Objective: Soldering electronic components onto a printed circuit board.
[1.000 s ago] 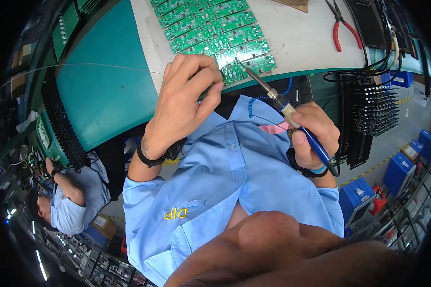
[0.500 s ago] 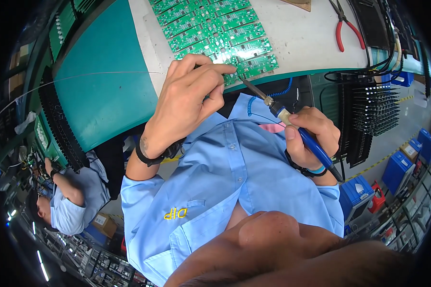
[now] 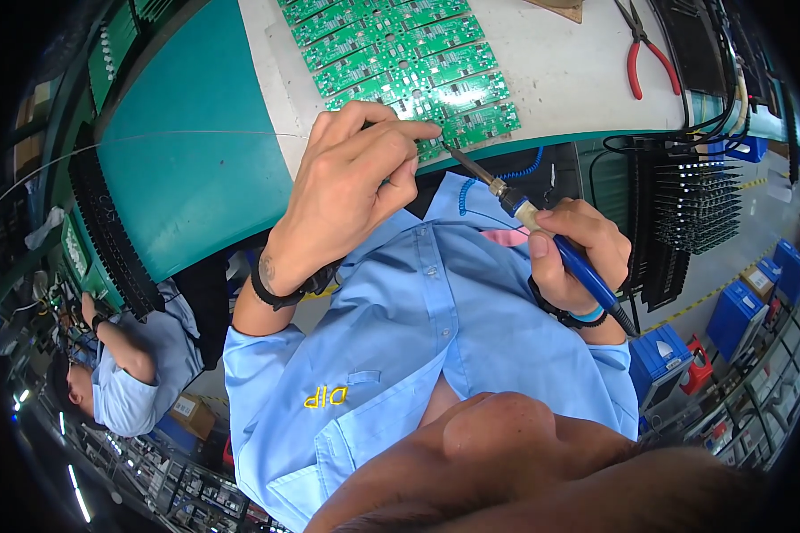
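Observation:
My right hand (image 3: 587,253) grips a soldering iron (image 3: 524,213) by its blue and cream handle. The iron slants up to the left, its tip at the near edge of a panel of green circuit boards (image 3: 409,62). Over the panel's near left corner lies my left hand (image 3: 342,191), its index finger stretched toward the iron's tip and the other fingers curled. A thin solder wire (image 3: 196,132) runs in from the left and enters this hand, which is closed on it. The fingers hide the wire's end and part of the boards.
Red-handled pliers (image 3: 636,58) lie at the right of the white work surface (image 3: 560,89). A green mat (image 3: 187,178) covers the left side. Black cables (image 3: 649,140) hang by the right edge, above a rack of boards (image 3: 698,204). Another person (image 3: 147,360) works at far left.
The panel of boards has shifted very slightly to the right and nearer. My hands, the soldering iron and the wire keep almost the same places.

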Demonstrator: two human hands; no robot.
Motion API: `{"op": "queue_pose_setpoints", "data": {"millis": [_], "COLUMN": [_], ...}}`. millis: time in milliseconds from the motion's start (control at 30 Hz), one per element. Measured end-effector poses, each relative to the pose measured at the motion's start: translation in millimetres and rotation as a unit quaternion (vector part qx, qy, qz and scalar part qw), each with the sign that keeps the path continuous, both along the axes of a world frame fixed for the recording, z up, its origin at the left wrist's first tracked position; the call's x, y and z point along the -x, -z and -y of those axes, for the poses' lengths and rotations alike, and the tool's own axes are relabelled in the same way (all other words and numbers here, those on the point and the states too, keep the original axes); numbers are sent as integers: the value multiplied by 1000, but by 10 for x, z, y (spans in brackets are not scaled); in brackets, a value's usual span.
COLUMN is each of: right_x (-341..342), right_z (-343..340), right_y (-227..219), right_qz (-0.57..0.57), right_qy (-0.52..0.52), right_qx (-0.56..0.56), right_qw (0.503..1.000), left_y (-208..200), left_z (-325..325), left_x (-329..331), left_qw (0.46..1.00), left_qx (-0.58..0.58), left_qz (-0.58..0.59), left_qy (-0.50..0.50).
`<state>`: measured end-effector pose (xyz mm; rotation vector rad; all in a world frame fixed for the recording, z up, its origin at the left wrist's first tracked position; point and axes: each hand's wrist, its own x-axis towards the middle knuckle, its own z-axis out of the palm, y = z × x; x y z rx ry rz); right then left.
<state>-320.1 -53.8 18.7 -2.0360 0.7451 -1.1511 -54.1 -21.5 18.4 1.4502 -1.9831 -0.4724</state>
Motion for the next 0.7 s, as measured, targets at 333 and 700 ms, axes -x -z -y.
{"op": "queue_pose_setpoints", "data": {"millis": [333, 700], "right_x": [-6, -7], "right_z": [3, -8], "right_y": [-8, -33], "right_qz": [-6, -16], "right_qy": [1, -1], "right_qx": [15, 10], "right_qw": [1000, 1000], "left_y": [31, 49], "left_z": [-4, 9], "left_x": [5, 8], "left_qw": [1000, 1000], "left_qx": [12, 24], "left_qz": [6, 11], "left_qy": [2, 10]}}
